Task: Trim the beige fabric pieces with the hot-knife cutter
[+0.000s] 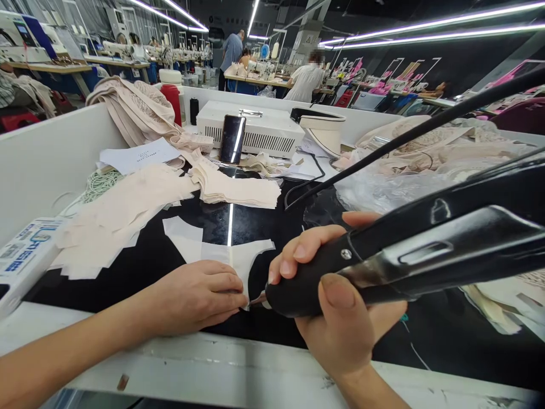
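My left hand point(200, 298) has its fingers together and holds down the right end of a pale, curved fabric piece point(181, 236) on the black tabletop point(140, 289). In my right hand point(340, 318) is a thick black corded hand tool point(306, 284) with a shiny silver lever along its side. My fingers and thumb wrap around its front end. Its thin metal tip touches or nearly touches the fabric edge beside my left fingertips. Left of these lies a loose pile of pale cut fabric pieces point(128, 210). A neater stack of cream pieces point(240, 190) sits farther back.
A vented white box point(251, 128) stands at the back, with a phone point(232, 139) leaning on it. The tool's black cable point(409, 130) crosses the right side. Plastic-wrapped fabric point(395, 182) lies right, a white carton point(29, 255) left. Low white walls border the table; people work beyond.
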Demonstrator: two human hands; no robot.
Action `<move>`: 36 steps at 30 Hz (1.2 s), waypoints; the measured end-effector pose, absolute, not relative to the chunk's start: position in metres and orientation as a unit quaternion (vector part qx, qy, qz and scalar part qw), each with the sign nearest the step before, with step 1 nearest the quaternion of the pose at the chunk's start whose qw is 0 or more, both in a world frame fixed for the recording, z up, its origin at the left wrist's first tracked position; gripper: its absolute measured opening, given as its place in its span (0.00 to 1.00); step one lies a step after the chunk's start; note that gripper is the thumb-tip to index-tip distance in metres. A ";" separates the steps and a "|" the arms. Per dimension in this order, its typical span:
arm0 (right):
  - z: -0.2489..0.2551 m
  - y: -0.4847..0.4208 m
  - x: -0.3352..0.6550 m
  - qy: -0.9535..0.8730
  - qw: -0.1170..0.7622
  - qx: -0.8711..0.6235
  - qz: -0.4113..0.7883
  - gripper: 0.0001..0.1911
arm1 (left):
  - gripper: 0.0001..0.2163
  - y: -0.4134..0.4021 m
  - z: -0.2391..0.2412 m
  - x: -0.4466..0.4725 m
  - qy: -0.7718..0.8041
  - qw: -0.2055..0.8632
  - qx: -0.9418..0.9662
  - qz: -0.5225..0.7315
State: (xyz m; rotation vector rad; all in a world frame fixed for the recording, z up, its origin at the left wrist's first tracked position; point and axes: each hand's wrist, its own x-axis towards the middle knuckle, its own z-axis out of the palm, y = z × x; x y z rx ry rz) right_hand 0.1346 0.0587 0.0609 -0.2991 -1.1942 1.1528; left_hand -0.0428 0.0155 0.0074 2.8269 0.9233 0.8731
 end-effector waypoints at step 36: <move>0.074 0.072 0.158 -0.540 0.686 -0.161 0.460 0.16 | 0.08 -0.004 0.027 -0.046 0.280 0.127 0.927 0.214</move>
